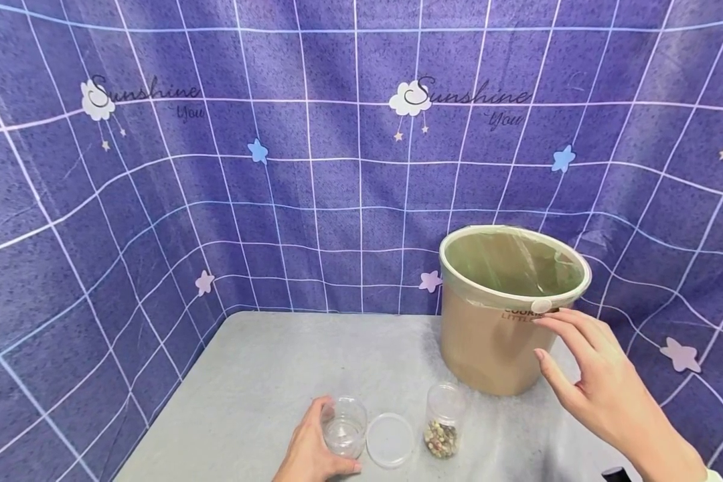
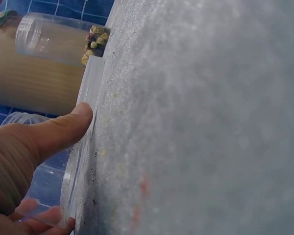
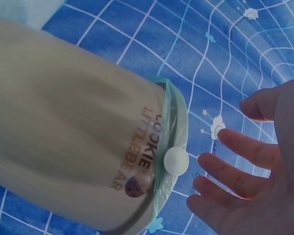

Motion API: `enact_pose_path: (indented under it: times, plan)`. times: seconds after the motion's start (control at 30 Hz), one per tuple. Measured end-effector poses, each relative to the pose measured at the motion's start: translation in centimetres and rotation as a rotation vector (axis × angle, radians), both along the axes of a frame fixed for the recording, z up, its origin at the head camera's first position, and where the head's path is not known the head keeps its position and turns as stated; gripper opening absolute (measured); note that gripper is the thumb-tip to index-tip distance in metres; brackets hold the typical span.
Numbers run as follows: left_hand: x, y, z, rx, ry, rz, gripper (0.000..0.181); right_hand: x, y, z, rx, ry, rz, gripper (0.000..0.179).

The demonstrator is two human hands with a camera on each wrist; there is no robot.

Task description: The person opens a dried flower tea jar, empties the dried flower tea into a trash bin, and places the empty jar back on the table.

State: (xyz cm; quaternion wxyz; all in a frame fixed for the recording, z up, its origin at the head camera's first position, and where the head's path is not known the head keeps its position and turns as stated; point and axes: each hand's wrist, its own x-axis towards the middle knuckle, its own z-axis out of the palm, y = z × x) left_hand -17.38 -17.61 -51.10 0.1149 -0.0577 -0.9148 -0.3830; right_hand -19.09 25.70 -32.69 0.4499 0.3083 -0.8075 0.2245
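My left hand (image 1: 313, 445) grips a clear empty-looking jar (image 1: 346, 428) standing on the grey table, fingers round its left side and thumb across the front. In the left wrist view the thumb (image 2: 63, 129) lies near the jar's base. Just right of that jar, a round translucent lid (image 1: 390, 440) lies flat. Farther right stands a clear jar of small mixed-colour bits (image 1: 442, 438), filled only in its lower part. My right hand (image 1: 602, 381), fingers spread and holding nothing, is raised beside the rim of a tan trash bin (image 1: 488, 341).
A greenish liner bag (image 1: 518, 261) lines the bin under a pale rim ring with a round white knob (image 1: 541, 306). Blue gridded cloth (image 1: 337, 167) hangs behind the table (image 1: 265, 361) and along both sides. A dark object (image 1: 616, 474) shows at the bottom right edge.
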Motion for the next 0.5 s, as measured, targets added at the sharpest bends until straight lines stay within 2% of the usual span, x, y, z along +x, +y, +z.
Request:
enact_pose_path:
  times: [0.23,0.37,0.5]
  plan:
    - [0.0,-0.1,0.2,0.060,-0.021,-0.026,0.130,-0.2,-0.5,-1.1,0.010,0.031,0.029,0.054]
    - [0.1,-0.1,0.1,0.075,-0.071,-0.006,0.133,0.1,-0.6,-2.3,0.031,-0.067,0.020,0.040]
    - [0.1,0.0,0.1,0.089,-0.089,0.005,0.134,0.4,-0.6,-3.6,0.042,-0.153,-0.021,0.043]
